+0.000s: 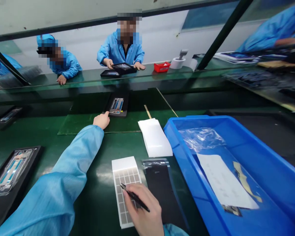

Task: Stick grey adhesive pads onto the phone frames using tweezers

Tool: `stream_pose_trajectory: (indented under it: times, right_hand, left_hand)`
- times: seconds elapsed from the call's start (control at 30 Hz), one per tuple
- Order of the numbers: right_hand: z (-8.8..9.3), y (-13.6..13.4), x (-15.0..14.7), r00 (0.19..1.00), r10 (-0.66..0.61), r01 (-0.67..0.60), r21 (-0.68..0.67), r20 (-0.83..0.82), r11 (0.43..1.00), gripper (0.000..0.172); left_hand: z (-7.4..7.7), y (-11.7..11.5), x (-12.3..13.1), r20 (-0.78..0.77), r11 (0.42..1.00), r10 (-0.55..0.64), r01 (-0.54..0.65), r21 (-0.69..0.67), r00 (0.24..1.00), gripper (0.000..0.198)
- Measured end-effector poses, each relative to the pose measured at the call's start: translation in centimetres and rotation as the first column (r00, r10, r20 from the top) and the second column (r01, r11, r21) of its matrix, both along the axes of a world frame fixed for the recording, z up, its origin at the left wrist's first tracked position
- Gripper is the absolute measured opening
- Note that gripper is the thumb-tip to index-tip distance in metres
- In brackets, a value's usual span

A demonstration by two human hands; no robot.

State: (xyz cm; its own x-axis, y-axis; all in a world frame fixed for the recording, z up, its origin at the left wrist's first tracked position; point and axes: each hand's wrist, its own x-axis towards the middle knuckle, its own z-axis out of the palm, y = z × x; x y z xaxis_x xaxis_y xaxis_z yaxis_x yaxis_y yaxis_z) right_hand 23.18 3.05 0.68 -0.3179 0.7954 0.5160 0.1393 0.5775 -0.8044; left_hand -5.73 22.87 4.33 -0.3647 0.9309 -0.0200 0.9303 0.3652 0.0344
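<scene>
My left arm stretches forward, and my left hand is closed at the near left corner of a black tray. In that tray lies a phone frame with blue strips. In my right hand is a pair of dark tweezers, gripped between thumb and fingers. Their tips are over a white sheet of grey rectangular stickers, partly covered by my hand. Beside it lies a clear bag with a dark sheet. A stack of white sheets sits farther back.
At right stands a blue bin holding clear plastic and paper. Another black tray with a phone frame lies at left. Across the bench, co-workers in blue sit near a red box and a white tape dispenser.
</scene>
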Motion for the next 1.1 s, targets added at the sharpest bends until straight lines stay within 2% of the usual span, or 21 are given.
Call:
stream_pose_trajectory:
  times: [0.07,0.17,0.3,0.37,0.4,0.47,0.53,0.63,0.7,0.73,0.8,0.83,0.9,0.97,1.03,1.1]
  right_hand:
    - [0.0,-0.2,0.1,1.000,0.030,-0.030,0.016,-0.001,0.999,0.022]
    - [0.3,-0.3,0.2,0.998,0.062,-0.062,0.026,-0.010,0.998,0.023]
    - [0.8,-0.5,0.3,0.997,0.063,-0.063,-0.001,-0.034,0.998,0.021]
    - [0.9,-0.5,0.3,0.997,0.066,-0.066,-0.020,-0.039,0.998,0.021]
    - [0.9,-0.5,0.4,0.997,0.060,-0.061,-0.029,-0.044,0.998,0.022]
    - [0.8,-0.5,0.4,0.997,0.035,-0.038,-0.041,-0.065,0.998,0.024]
    - [0.7,-0.4,0.4,0.996,-0.003,-0.003,-0.065,-0.089,0.998,0.026]
    - [0.8,-0.3,0.4,0.992,-0.059,0.046,-0.112,-0.114,0.993,0.025]
    - [0.9,-0.2,0.5,0.988,-0.098,0.081,-0.144,-0.121,0.986,0.023]
    - [1.0,-0.1,0.6,0.985,-0.121,0.101,-0.159,-0.120,0.982,0.021]
    - [1.2,0.1,0.8,0.981,-0.161,0.139,-0.189,-0.105,0.972,0.017]
    - [1.3,0.3,0.9,0.980,-0.177,0.156,-0.197,-0.091,0.968,0.015]
    - [1.5,0.6,1.3,0.980,-0.194,0.180,-0.209,-0.049,0.961,0.013]
    - [1.8,1.0,1.6,0.982,-0.189,0.185,-0.230,0.006,0.955,0.011]
    - [2.0,1.6,1.8,0.984,-0.167,0.176,-0.266,0.057,0.948,0.011]
    - [2.2,2.5,1.6,0.988,-0.123,0.146,-0.302,0.095,0.942,0.011]
  left_hand:
    - [-0.1,0.6,-0.5,0.003,1.000,-0.022,0.022,0.005,1.000,0.037]
    - [0.3,-0.6,-1.7,0.029,0.998,-0.053,0.052,0.034,0.998,0.033]
    - [1.1,-4.9,-3.4,0.124,0.995,-0.048,0.036,0.094,0.991,0.030]
    - [1.3,-7.8,-4.2,0.270,0.989,-0.001,-0.039,0.143,0.963,0.028]
    - [1.3,-9.3,-4.5,0.384,0.979,0.037,-0.111,0.173,0.923,0.028]
    - [1.0,-12.3,-5.0,0.613,0.930,0.101,-0.293,0.221,0.783,0.036]
    - [0.4,-15.0,-5.4,0.766,0.839,0.099,-0.467,0.278,0.635,0.041]
    - [-0.3,-18.3,-6.5,0.888,0.664,-0.008,-0.661,0.349,0.460,0.046]
    - [-0.3,-20.0,-8.0,0.929,0.600,-0.058,-0.731,0.324,0.365,0.053]
    - [0.0,-20.8,-8.9,0.945,0.594,-0.052,-0.750,0.290,0.324,0.057]
    - [0.7,-22.1,-11.0,0.967,0.608,-0.004,-0.767,0.205,0.255,0.058]
    - [1.1,-22.6,-12.1,0.975,0.634,0.027,-0.758,0.152,0.219,0.055]
    - [1.9,-23.1,-13.7,0.985,0.730,0.087,-0.683,0.039,0.149,0.051]
    - [2.4,-22.8,-14.4,0.984,0.842,0.142,-0.536,-0.062,0.109,0.054]
    - [2.7,-21.5,-14.0,0.972,0.934,0.193,-0.329,-0.140,0.132,0.057]
    - [2.9,-19.5,-12.5,0.949,0.981,0.194,-0.066,-0.184,0.249,0.050]
